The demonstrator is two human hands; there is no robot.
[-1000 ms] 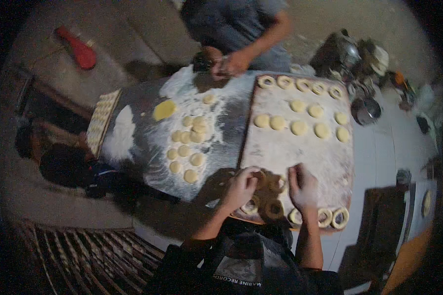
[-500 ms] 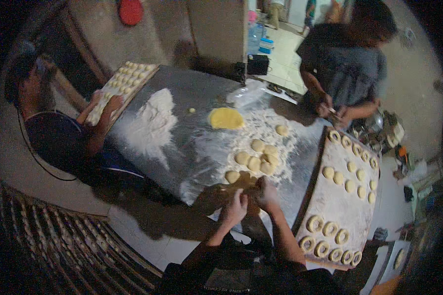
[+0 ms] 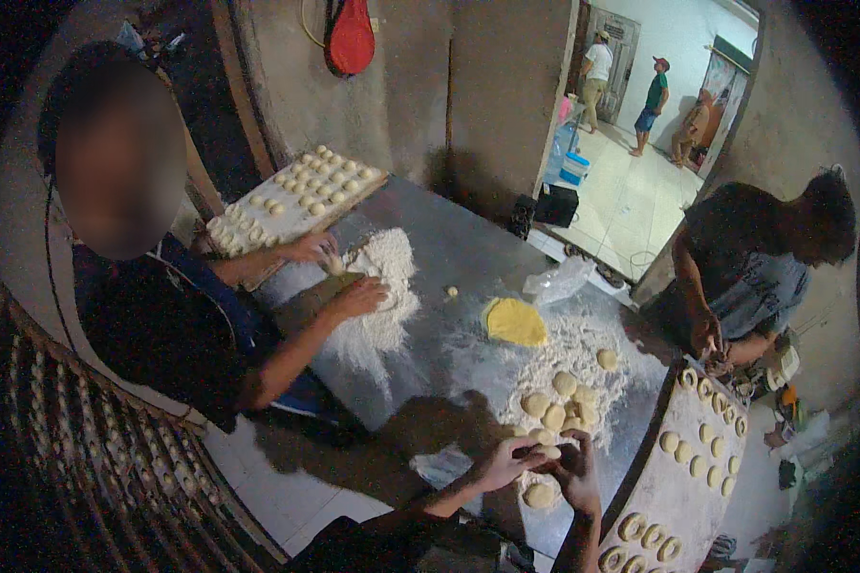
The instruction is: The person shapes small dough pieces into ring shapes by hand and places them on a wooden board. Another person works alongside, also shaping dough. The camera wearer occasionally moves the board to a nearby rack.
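Observation:
Between my two hands, above the near edge of the metal table (image 3: 468,372), a small pale dough piece (image 3: 547,452) is pinched by the fingertips. My left hand (image 3: 508,465) closes on it from the left, my right hand (image 3: 577,475) from the right. Just below them lies a round dough ball (image 3: 538,495). Beyond my fingers, several dough balls (image 3: 554,417) cluster on scattered flour (image 3: 597,334). A flat yellow dough sheet (image 3: 514,323) rests farther back, and a single ball (image 3: 607,360) sits apart to its right.
At right, a floured board (image 3: 683,487) carries dough rings and balls. A co-worker (image 3: 172,325) at left handles dough by a flour heap (image 3: 384,277); behind is a tray (image 3: 301,215) of dough pieces. Another person (image 3: 750,253) bends at the far right. A plastic bag (image 3: 559,280) lies at the back.
My view has tilted up and turned left. My hands have come together with the dough piece visible between their fingertips. The left co-worker's hands have moved from the tray to the flour heap.

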